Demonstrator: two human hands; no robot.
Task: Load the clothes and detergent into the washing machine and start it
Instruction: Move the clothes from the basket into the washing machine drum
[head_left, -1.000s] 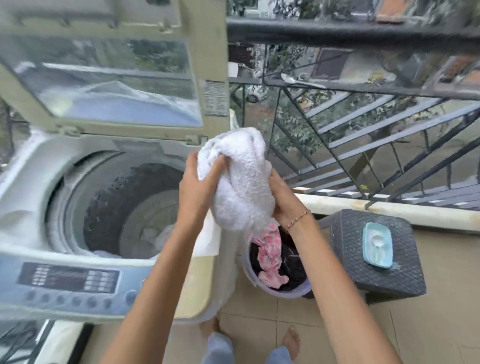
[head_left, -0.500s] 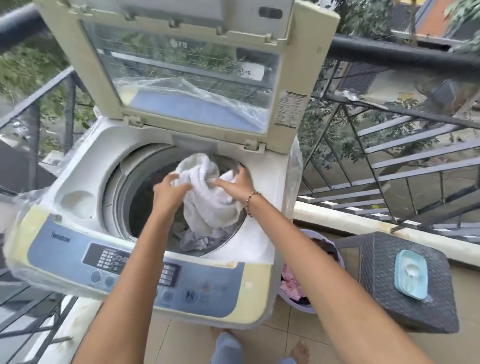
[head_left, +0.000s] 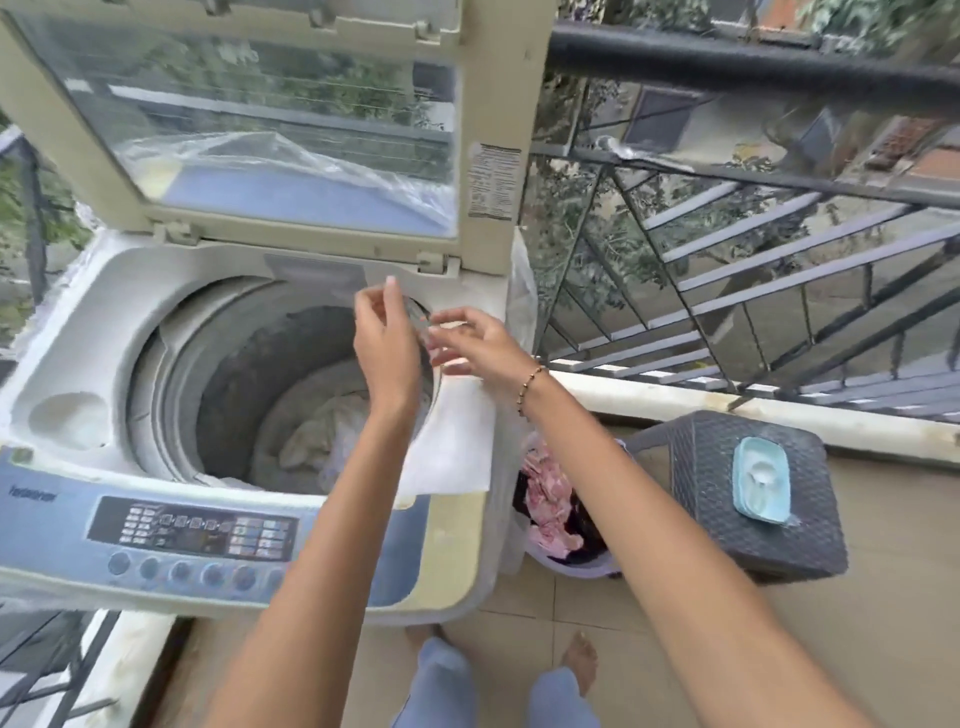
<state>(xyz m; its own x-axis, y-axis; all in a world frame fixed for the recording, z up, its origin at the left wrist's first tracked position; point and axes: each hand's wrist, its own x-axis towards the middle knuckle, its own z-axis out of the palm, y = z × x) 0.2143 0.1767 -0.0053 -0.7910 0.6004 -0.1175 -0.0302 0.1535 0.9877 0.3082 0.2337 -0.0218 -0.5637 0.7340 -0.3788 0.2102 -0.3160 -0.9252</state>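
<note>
A top-loading washing machine stands at the left with its lid raised. Light-coloured clothes lie at the bottom of the drum. My left hand and my right hand hover over the drum's right rim, fingers spread, holding nothing. A lilac basket on the floor to the right of the machine holds pink and dark clothes. A light blue detergent dish rests on a dark woven stool further right.
The control panel with a row of buttons runs along the machine's front. A metal balcony railing and a low ledge close off the far side. My bare feet stand on the tiled floor.
The white towel that both hands carried from the basket has gone down into the drum. Both hands have let go and lifted to the drum's right rim.
</note>
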